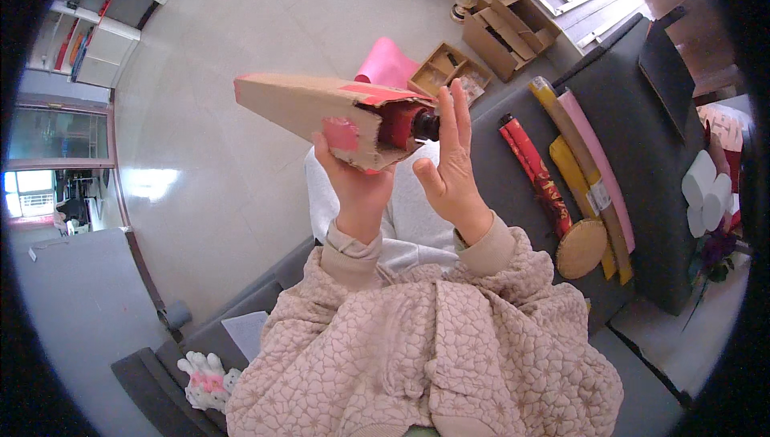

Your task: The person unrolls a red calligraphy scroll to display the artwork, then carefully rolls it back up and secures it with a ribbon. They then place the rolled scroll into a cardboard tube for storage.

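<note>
A long brown cardboard box [295,103] with red patches rests in my left hand [361,190], which grips it from below near its torn, open end. A round black cap [427,126] sticks out of that opening, and the dark red thing behind it is mostly hidden inside. My right hand [454,166] is raised at the open end with its fingers straight and thumb apart. Its fingers are right beside the black cap; whether they touch it I cannot tell. My lap in light grey trousers [415,208] lies below the box.
On the dark sofa [613,130] to my right lie red rolls [535,172], yellow and pink rolls [601,172] and a round woven disc [581,248]. A divided wooden tray [448,70], a pink sheet [386,62] and cardboard boxes [505,34] are on the floor ahead. A plush toy [206,380] sits at left.
</note>
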Demonstrator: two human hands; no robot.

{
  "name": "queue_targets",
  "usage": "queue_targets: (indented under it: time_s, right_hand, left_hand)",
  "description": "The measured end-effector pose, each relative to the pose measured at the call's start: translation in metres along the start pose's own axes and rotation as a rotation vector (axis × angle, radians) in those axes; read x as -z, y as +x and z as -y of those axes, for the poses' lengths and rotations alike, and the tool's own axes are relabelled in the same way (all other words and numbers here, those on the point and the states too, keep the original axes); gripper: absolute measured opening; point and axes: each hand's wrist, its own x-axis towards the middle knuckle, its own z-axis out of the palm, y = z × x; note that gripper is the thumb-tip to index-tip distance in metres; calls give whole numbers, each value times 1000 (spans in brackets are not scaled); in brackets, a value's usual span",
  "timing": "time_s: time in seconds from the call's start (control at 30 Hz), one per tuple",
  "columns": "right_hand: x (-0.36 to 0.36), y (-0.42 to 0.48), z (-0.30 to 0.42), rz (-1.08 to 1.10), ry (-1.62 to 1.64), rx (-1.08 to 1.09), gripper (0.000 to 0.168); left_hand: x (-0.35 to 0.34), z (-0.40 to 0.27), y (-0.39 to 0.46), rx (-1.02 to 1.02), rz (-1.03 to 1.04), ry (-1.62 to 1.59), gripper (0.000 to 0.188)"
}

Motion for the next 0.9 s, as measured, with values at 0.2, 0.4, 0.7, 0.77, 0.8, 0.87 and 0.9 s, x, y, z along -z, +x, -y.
queue_targets:
  time_s: [0.2, 0.4, 0.7, 0.77, 0.8, 0.87, 0.9]
  right_hand:
    - [0, 0, -3, -10, 114, -48, 64]
    - [2, 0, -10, -47, 81, -60, 54]
    - [39, -48, -67, 49, -59, -186, 60]
    - [57, -75, -102, 68, -250, -242, 58]
    - [70, -89, -118, 74, -335, -284, 57]
    - [99, -109, -137, 93, -543, -411, 59]
    - [114, -115, -144, 106, -672, -489, 60]
  left_hand:
    - [6, 5, 1, 56, -18, -30, 64]
    - [12, 13, 4, 25, -26, 31, 63]
    - [20, 13, 7, -4, -128, 60, 65]
    - [21, 10, 9, 14, -131, 43, 66]
    - [21, 8, 7, 15, -116, 42, 65]
    - [20, 6, 6, 14, -114, 54, 65]
    - [22, 6, 7, 11, -122, 59, 65]
